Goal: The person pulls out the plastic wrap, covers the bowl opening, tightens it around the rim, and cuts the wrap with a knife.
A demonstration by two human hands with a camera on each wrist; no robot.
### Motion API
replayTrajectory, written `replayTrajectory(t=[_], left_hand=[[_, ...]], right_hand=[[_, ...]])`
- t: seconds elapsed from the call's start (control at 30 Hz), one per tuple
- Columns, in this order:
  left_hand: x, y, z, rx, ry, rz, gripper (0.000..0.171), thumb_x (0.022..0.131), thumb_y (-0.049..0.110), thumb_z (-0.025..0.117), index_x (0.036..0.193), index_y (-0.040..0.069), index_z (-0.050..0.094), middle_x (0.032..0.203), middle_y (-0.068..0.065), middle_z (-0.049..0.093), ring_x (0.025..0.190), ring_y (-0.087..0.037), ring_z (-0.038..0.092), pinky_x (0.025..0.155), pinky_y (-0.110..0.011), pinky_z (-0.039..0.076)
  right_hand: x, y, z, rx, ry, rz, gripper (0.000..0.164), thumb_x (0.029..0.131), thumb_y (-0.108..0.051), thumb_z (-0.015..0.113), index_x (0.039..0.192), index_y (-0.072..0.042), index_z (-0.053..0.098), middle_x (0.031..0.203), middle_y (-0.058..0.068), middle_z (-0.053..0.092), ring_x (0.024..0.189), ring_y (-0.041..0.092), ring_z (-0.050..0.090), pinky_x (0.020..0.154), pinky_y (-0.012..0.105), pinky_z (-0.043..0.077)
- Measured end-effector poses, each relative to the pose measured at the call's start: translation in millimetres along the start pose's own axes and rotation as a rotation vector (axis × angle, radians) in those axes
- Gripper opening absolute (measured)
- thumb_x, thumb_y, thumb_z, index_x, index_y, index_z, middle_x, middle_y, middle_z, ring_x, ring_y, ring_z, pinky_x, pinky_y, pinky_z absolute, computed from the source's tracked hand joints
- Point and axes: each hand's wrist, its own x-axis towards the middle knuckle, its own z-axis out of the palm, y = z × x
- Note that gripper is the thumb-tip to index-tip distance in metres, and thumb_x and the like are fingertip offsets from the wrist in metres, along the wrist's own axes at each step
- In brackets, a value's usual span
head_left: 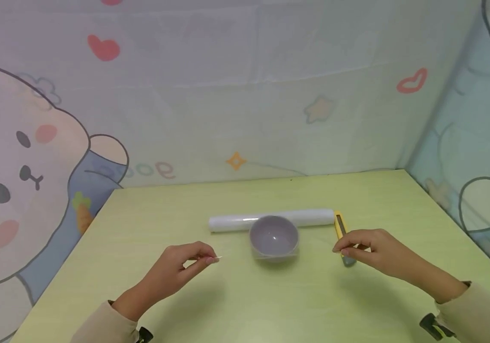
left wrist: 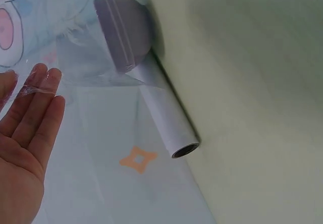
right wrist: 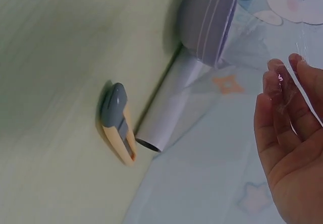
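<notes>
A sheet of clear cling film (left wrist: 83, 57) is stretched between the two hands, its near edge crossing in front of the purple bowl (head_left: 274, 236) in the head view. The left hand (head_left: 176, 269) pinches one corner between thumb and fingers, to the left of the bowl. On the other side the right hand (head_left: 379, 252) pinches the opposite corner, overlapping the utility knife (head_left: 340, 223) in the head view. Film wraps over the right fingertips (right wrist: 272, 80) in the right wrist view. The bowl stands upright, its mouth facing up.
Behind the bowl lies the roll of cling film (head_left: 313, 217), across the pale green table (head_left: 163, 205). The knife, yellow and grey, lies by the roll's right end. A cartoon-printed cloth (head_left: 210, 109) hangs along the back and sides.
</notes>
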Motion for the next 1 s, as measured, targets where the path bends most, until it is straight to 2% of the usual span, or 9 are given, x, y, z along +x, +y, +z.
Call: replayTrajectory(t=[0.2, 0.37, 0.5, 0.6, 0.73, 0.83, 1.0], left_hand=[[-11.6, -3.0, 13.3, -0.016, -0.076, -0.025, 0.007, 0.091, 0.018, 0.057, 0.093, 0.022, 0.063, 0.088, 0.015, 0.065, 0.08, 0.002, 0.06, 0.068, -0.018, 0.051], [-16.6, -8.7, 22.1, -0.069, -0.144, -0.068, 0.008, 0.093, 0.021, 0.055, 0.095, 0.021, 0.062, 0.089, 0.008, 0.068, 0.082, 0.001, 0.062, 0.074, -0.022, 0.053], [-20.2, -12.2, 28.4, -0.107, -0.209, -0.139, 0.01, 0.094, 0.025, 0.053, 0.095, 0.02, 0.062, 0.09, 0.004, 0.068, 0.082, 0.002, 0.061, 0.077, -0.023, 0.052], [-21.2, -14.6, 31.0, -0.136, -0.239, -0.18, 0.012, 0.094, 0.026, 0.052, 0.095, 0.018, 0.062, 0.09, 0.003, 0.069, 0.081, -0.002, 0.062, 0.077, -0.023, 0.052], [-21.1, -18.4, 32.8, -0.185, -0.259, -0.217, 0.014, 0.094, 0.027, 0.052, 0.095, 0.017, 0.062, 0.091, 0.001, 0.069, 0.081, -0.008, 0.064, 0.077, -0.024, 0.053], [-21.1, -21.5, 34.7, -0.21, -0.271, -0.264, 0.015, 0.094, 0.03, 0.052, 0.095, 0.018, 0.061, 0.092, 0.001, 0.069, 0.083, -0.006, 0.063, 0.08, -0.025, 0.052], [-17.4, -26.7, 41.2, -0.165, -0.24, -0.344, 0.017, 0.092, 0.036, 0.053, 0.091, 0.022, 0.062, 0.089, 0.006, 0.068, 0.084, -0.001, 0.063, 0.079, -0.025, 0.052]], right_hand=[[-9.9, 9.2, 19.5, 0.011, -0.02, 0.017, 0.015, 0.089, -0.011, 0.059, 0.097, -0.022, 0.065, 0.086, -0.01, 0.066, 0.076, -0.003, 0.056, 0.062, 0.02, 0.047], [-13.2, 16.0, 29.6, 0.008, -0.03, 0.027, 0.01, 0.089, -0.013, 0.058, 0.095, -0.019, 0.065, 0.086, -0.004, 0.067, 0.075, -0.005, 0.054, 0.062, 0.02, 0.048], [-14.2, 21.4, 34.6, 0.033, -0.046, 0.047, 0.009, 0.09, -0.015, 0.057, 0.094, -0.016, 0.065, 0.086, -0.002, 0.067, 0.074, -0.006, 0.052, 0.061, 0.02, 0.048], [-14.5, 25.0, 38.1, 0.048, -0.062, 0.071, 0.01, 0.091, -0.017, 0.057, 0.094, -0.015, 0.066, 0.087, -0.001, 0.068, 0.074, -0.006, 0.053, 0.061, 0.02, 0.048], [-14.3, 28.9, 41.6, 0.071, -0.075, 0.116, 0.012, 0.091, -0.021, 0.056, 0.094, -0.014, 0.066, 0.088, 0.0, 0.069, 0.076, -0.006, 0.055, 0.063, 0.021, 0.049], [-14.1, 32.6, 44.3, 0.103, -0.078, 0.151, 0.014, 0.091, -0.022, 0.056, 0.095, -0.014, 0.066, 0.088, 0.001, 0.069, 0.078, -0.005, 0.056, 0.065, 0.021, 0.049], [-11.4, 40.1, 52.3, 0.161, -0.066, 0.215, 0.014, 0.091, -0.022, 0.056, 0.094, -0.012, 0.066, 0.09, 0.003, 0.069, 0.079, -0.005, 0.056, 0.067, 0.02, 0.05]])
